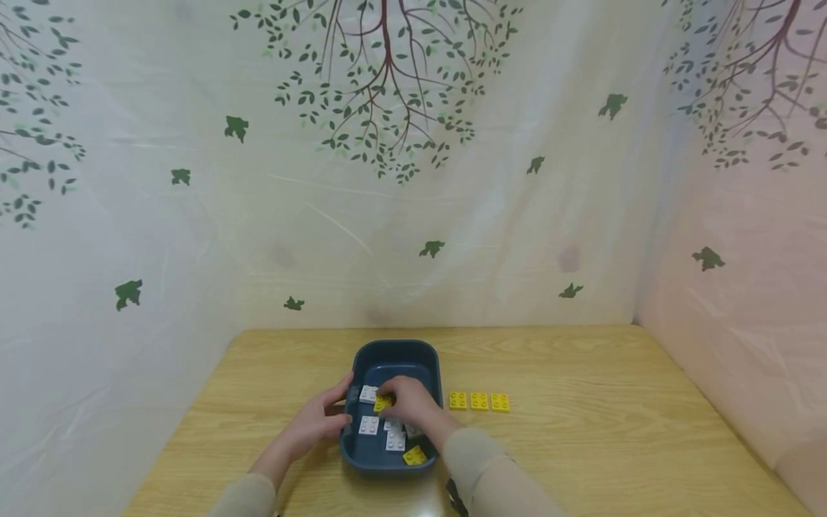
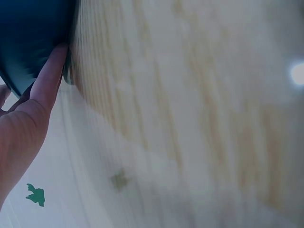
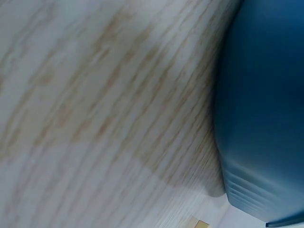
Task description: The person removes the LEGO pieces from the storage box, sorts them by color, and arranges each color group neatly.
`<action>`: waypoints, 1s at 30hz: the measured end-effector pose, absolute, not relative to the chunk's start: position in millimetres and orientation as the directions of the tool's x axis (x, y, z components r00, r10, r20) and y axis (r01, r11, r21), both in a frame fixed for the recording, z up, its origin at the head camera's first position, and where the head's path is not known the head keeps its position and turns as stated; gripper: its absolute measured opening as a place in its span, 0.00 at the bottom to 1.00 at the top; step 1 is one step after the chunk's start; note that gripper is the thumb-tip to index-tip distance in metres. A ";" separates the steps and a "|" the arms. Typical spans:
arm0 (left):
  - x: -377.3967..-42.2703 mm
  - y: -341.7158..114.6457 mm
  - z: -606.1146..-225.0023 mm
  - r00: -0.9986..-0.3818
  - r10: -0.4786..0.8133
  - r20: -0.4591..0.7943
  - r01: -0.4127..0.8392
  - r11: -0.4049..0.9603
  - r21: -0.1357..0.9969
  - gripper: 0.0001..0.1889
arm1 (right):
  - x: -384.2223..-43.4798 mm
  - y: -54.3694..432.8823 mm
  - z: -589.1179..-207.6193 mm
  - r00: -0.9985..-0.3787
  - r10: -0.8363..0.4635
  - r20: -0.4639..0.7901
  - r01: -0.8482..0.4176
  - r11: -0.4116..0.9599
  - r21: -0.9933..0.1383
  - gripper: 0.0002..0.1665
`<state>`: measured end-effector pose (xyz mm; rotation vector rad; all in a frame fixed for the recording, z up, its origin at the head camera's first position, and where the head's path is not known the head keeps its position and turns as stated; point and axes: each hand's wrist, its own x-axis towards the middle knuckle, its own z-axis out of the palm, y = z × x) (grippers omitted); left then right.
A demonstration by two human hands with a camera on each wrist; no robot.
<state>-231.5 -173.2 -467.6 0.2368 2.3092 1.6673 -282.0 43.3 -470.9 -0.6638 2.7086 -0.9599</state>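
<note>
A dark blue tray (image 1: 397, 472) stands on the table with several white and yellow toy bricks inside. My left hand (image 1: 314, 425) is at the tray's left side, thumb and forefinger spread along the rim. In the left wrist view, a straight finger (image 2: 51, 78) lies against the tray's outer wall (image 2: 33, 42). Reaching in over the right side, my right hand (image 1: 413, 403) pinches a yellow brick (image 1: 382, 404) beside a white brick (image 1: 368, 394). Nearer me lie white bricks (image 1: 395, 441) and a tilted yellow brick (image 1: 415, 456). The right wrist view shows only the tray's outside (image 3: 266, 109).
To the right of the tray, three yellow bricks (image 1: 479, 401) form a row on the wooden table (image 1: 601, 431). Pale curtains (image 1: 491, 273) printed with leaves and branches enclose the back and sides.
</note>
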 end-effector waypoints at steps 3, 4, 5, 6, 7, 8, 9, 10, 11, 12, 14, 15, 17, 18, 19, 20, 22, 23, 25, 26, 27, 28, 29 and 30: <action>-230.4 -172.7 -468.0 -0.946 0.298 -0.128 -0.028 0.318 0.948 0.41 | -281.3 43.1 -471.6 -0.877 -0.480 -0.025 -0.359 0.689 -0.629 0.20; -230.1 -172.6 -468.2 -0.946 0.298 -0.127 -0.028 0.318 0.948 0.41 | -280.9 42.9 -471.4 -0.876 -0.482 -0.026 -0.361 0.690 -0.627 0.20; -229.8 -172.4 -468.3 -0.946 0.298 -0.127 -0.028 0.317 0.948 0.41 | -280.4 42.9 -471.0 -0.875 -0.484 -0.026 -0.363 0.690 -0.626 0.20; -229.6 -172.3 -468.5 -0.946 0.297 -0.128 -0.029 0.316 0.948 0.41 | -279.8 42.8 -470.7 -0.873 -0.487 -0.027 -0.365 0.690 -0.625 0.21; -229.2 -172.2 -468.7 -0.947 0.296 -0.128 -0.029 0.317 0.948 0.41 | -279.2 42.8 -470.2 -0.872 -0.489 -0.027 -0.367 0.689 -0.625 0.21; -229.0 -172.0 -468.8 -0.947 0.295 -0.128 -0.030 0.316 0.948 0.41 | -278.5 42.9 -469.8 -0.871 -0.491 -0.028 -0.369 0.691 -0.622 0.21; -228.6 -172.0 -468.9 -0.947 0.295 -0.128 -0.030 0.316 0.948 0.41 | -278.0 43.0 -469.4 -0.869 -0.493 -0.029 -0.372 0.693 -0.618 0.21; -228.3 -171.9 -469.0 -0.947 0.294 -0.129 -0.031 0.315 0.949 0.41 | -277.4 43.2 -468.7 -0.869 -0.495 -0.029 -0.374 0.693 -0.616 0.21; -227.9 -171.8 -469.0 -0.947 0.294 -0.129 -0.031 0.315 0.949 0.41 | -277.0 43.2 -468.7 -0.868 -0.496 -0.028 -0.377 0.694 -0.614 0.20; -227.6 -171.8 -469.1 -0.947 0.294 -0.129 -0.031 0.315 0.949 0.41 | -276.7 43.5 -468.6 -0.867 -0.498 -0.028 -0.379 0.695 -0.611 0.20; -227.1 -171.5 -469.2 -0.948 0.293 -0.128 -0.030 0.315 0.949 0.41 | -276.3 43.7 -469.1 -0.867 -0.498 -0.027 -0.381 0.697 -0.608 0.20; -226.6 -171.4 -469.2 -0.948 0.292 -0.127 -0.029 0.317 0.948 0.41 | -276.2 43.9 -469.4 -0.868 -0.497 -0.028 -0.379 0.697 -0.609 0.20; -225.8 -171.2 -469.2 -0.949 0.290 -0.125 -0.028 0.318 0.948 0.41 | -275.9 43.9 -470.2 -0.869 -0.493 -0.030 -0.373 0.695 -0.614 0.20; -225.4 -171.0 -469.2 -0.949 0.288 -0.125 -0.027 0.319 0.947 0.41 | -275.7 43.9 -470.4 -0.871 -0.490 -0.032 -0.369 0.695 -0.617 0.20; -224.8 -170.9 -469.1 -0.950 0.285 -0.125 -0.028 0.320 0.947 0.41 | -275.4 43.8 -470.7 -0.873 -0.487 -0.033 -0.364 0.694 -0.621 0.20; -224.4 -170.6 -469.0 -0.951 0.281 -0.127 -0.031 0.320 0.947 0.41 | -275.3 43.8 -470.8 -0.875 -0.484 -0.035 -0.358 0.694 -0.625 0.20; -223.8 -170.1 -468.6 -0.952 0.276 -0.130 -0.036 0.320 0.947 0.41 | -275.1 43.9 -470.8 -0.879 -0.476 -0.044 -0.343 0.692 -0.636 0.19; -223.4 -169.8 -468.4 -0.953 0.274 -0.132 -0.039 0.320 0.947 0.41 | -275.0 43.9 -471.0 -0.881 -0.471 -0.048 -0.335 0.691 -0.641 0.19; -222.9 -169.3 -467.8 -0.953 0.271 -0.135 -0.043 0.320 0.946 0.41 | -274.7 44.1 -470.7 -0.883 -0.466 -0.054 -0.323 0.688 -0.650 0.19; -222.7 -169.1 -467.7 -0.953 0.271 -0.136 -0.044 0.319 0.947 0.41 | -274.8 44.3 -470.8 -0.885 -0.463 -0.058 -0.316 0.686 -0.655 0.19; -222.4 -169.0 -467.5 -0.953 0.272 -0.135 -0.044 0.318 0.947 0.41 | -274.8 44.5 -470.8 -0.885 -0.461 -0.060 -0.312 0.684 -0.659 0.19; -222.1 -168.9 -467.5 -0.952 0.273 -0.135 -0.043 0.318 0.947 0.41 | -274.8 44.5 -470.9 -0.886 -0.460 -0.060 -0.310 0.683 -0.662 0.18; -221.8 -168.9 -467.5 -0.952 0.275 -0.135 -0.043 0.316 0.948 0.41 | -274.6 44.8 -470.8 -0.886 -0.461 -0.057 -0.311 0.681 -0.663 0.18; -221.6 -168.8 -467.5 -0.952 0.276 -0.135 -0.043 0.314 0.948 0.41 | -274.6 44.9 -471.0 -0.886 -0.460 -0.057 -0.309 0.679 -0.666 0.18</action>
